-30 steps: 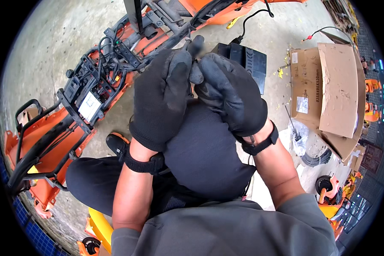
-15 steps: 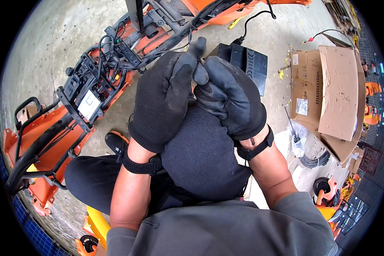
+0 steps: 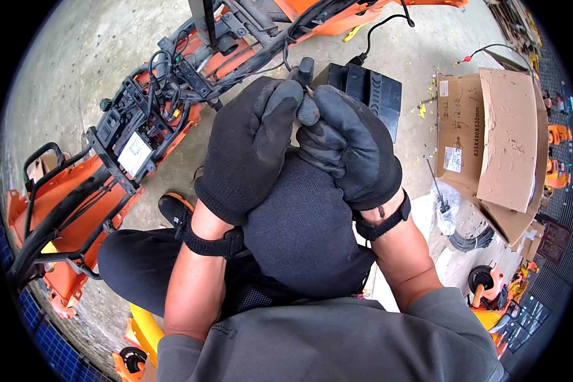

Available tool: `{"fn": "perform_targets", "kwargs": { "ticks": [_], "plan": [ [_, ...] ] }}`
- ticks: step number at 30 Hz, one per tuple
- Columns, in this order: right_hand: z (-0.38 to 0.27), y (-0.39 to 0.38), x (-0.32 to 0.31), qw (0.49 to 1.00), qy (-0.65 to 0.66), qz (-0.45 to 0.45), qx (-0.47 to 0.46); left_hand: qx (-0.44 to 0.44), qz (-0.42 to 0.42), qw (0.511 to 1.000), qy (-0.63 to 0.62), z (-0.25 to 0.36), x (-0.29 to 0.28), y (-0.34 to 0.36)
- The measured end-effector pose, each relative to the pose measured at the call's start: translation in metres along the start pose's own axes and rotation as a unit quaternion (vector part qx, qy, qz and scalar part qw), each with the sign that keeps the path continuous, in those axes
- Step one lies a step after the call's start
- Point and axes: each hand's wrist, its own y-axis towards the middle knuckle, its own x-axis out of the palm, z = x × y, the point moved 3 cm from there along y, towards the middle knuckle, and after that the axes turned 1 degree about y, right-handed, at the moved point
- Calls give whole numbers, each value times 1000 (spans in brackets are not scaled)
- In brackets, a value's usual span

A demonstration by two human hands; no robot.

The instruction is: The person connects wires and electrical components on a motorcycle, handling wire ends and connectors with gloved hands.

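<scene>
- Shifted slightly rightward, left hand [image 3: 243,149] and right hand [image 3: 363,153] angle inward together.
- Both curl narrowly; cannot tell whether they hold anything.
- Black ridged case [image 3: 381,95] lies beyond right hand.

the left hand [image 3: 243,153] and right hand [image 3: 361,153] are largely hiding whatever is lying between them, while the upper edge is cropping the orange frame [image 3: 188,118].

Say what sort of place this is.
Probably a vehicle workshop or assembly area: there's an orange vehicle frame with exposed wires, a concrete floor and a big cardboard box.
</scene>
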Motion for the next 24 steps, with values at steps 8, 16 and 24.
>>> {"fn": "perform_targets", "kwargs": {
  "ticks": [8, 16, 24],
  "plan": [
    [-6, 0, 11, 994, -52, 80, 50, 144, 21, 980, 134, -6, -1, -3],
    [-29, 11, 24, 877, -471, 33, -95, -116, -11, 989, -91, -12, -16, -12],
    [-23, 11, 31, 805, -576, 58, -130, 90, -26, 985, 146, -19, -25, -22]
  ]
}}
